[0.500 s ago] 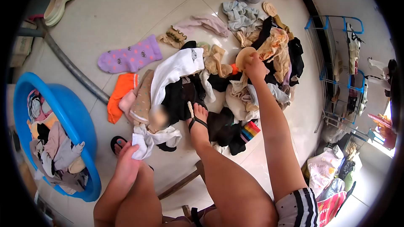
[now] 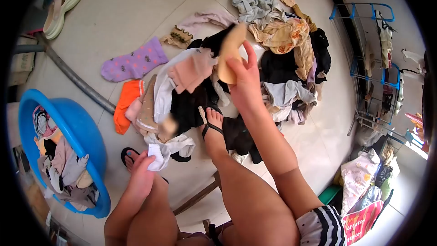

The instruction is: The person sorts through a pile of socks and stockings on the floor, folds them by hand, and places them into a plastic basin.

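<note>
My left hand pinches a white sock beside my sandalled foot. My right hand is raised over the heap, closed on a flat beige cloth piece; a dark cloth and a pinkish-beige one hang or lie close behind it, and whether the hand also holds them is unclear. A long white sock lies over dark ones in the pile. To its left are a purple patterned sock and an orange sock. Crumpled tan and orange fabric lies to the right.
A blue basin of clothes stands at the left, near a grey pipe. Pale clogs are at the upper left. At the right are a blue-edged rack and bags. A wooden stool leg shows between my legs.
My right hand has moved left and up from the right part of the heap, carrying the beige piece. The pinkish-beige cloth now shows over the white sock. My left hand has barely shifted.
</note>
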{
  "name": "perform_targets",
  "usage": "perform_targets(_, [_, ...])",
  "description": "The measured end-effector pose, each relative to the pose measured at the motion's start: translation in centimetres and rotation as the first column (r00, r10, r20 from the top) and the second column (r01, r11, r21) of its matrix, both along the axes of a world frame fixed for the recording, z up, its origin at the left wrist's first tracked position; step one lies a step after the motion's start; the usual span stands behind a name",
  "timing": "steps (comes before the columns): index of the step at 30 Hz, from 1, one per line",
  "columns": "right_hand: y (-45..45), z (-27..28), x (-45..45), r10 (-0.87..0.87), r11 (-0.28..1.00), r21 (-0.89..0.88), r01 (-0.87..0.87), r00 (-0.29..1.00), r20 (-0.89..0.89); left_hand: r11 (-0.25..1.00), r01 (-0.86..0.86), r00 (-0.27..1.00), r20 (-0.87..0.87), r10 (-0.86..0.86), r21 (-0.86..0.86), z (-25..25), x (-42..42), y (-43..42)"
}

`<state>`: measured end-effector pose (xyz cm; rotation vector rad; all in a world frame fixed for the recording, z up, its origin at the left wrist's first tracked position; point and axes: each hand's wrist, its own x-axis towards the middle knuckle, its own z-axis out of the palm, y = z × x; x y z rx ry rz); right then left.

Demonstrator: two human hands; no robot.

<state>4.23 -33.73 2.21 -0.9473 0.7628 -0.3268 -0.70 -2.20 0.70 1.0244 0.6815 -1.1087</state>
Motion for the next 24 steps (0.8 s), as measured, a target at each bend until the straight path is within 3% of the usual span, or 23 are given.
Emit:
perform_targets(1, [1.3,0.6,0.7,0.014,1.000,-0.007,-0.014,1.000,-0.017,1.000,-0.002,1.000,-0.021,0.002,0.004,0.2,0.0,-0.3])
perform_targets(2, [2.3,0.7,1.6,0.137,0.987,0.073,-0.142,0.988,0.066,1.000,0.000,1.000,-0.015,0.001,0.010,0.5,0.0,-0.6])
perform_targets(3, [4.0,1.8,2.8,0.199,0.978,0.047,-0.205,0.975,0.100,1.000,-0.013,1.000,-0.028,0.013,0.004,0.6,0.2,-0.9])
perform_targets(6, [10.7,4.8,5.8,0.478,0.872,-0.251,-0.420,0.840,0.257,1.000,-0.015,0.999,-0.048,0.015,-0.001,0.3,0.2,-0.8])
perform_targets(7, [13.4,6.3,6.4,0.551,0.833,-0.269,-0.483,0.768,0.328,0.995,-0.100,0.995,-0.002,0.100,0.032,0.3,0.0,-1.0])
perform_targets(8, [16.9,7.0,6.9,0.542,0.833,-0.402,-0.381,0.707,0.454,0.982,-0.181,0.983,0.047,0.179,0.059,0.5,0.0,-1.3])
perform_targets(10, [23.3,7.6,6.8,0.577,0.810,-0.337,-0.479,0.554,0.600,0.999,0.030,0.998,0.052,-0.032,0.045,1.8,0.9,-1.3])
perform_targets(13, [30.8,5.9,5.3,0.671,0.722,-0.308,-0.620,0.519,0.529,1.000,-0.019,0.999,0.044,0.018,0.018,1.5,0.5,-0.3])
perform_targets(14, [32.7,4.7,4.2,0.745,0.658,-0.468,-0.589,0.602,0.289,0.999,-0.043,0.998,0.039,0.043,0.010,1.3,0.3,0.1])
perform_targets(16, [31.7,4.1,4.0,0.744,0.548,-0.605,-0.578,0.667,0.037,0.995,-0.101,0.995,0.022,0.101,-0.009,0.8,0.0,1.1])
perform_targets(18, [27.1,2.3,4.3,0.860,0.460,-0.725,-0.513,0.459,0.222,0.986,-0.166,0.986,0.001,0.166,-0.018,0.4,-0.2,1.9])
perform_targets(20, [22.6,1.1,5.2,0.823,0.409,-0.799,-0.440,0.556,0.115,0.977,-0.210,0.978,-0.019,0.210,-0.017,0.1,-0.2,2.4])
perform_targets(21, [20.7,0.2,5.9,0.742,0.397,-0.831,-0.390,0.669,0.041,0.975,-0.224,0.974,-0.025,0.223,-0.011,0.0,-0.2,2.5])
perform_targets(24, [15.8,-5.4,9.0,0.701,0.281,-0.825,-0.490,0.692,-0.172,0.975,-0.219,0.974,-0.053,0.221,0.034,0.2,0.1,2.5])
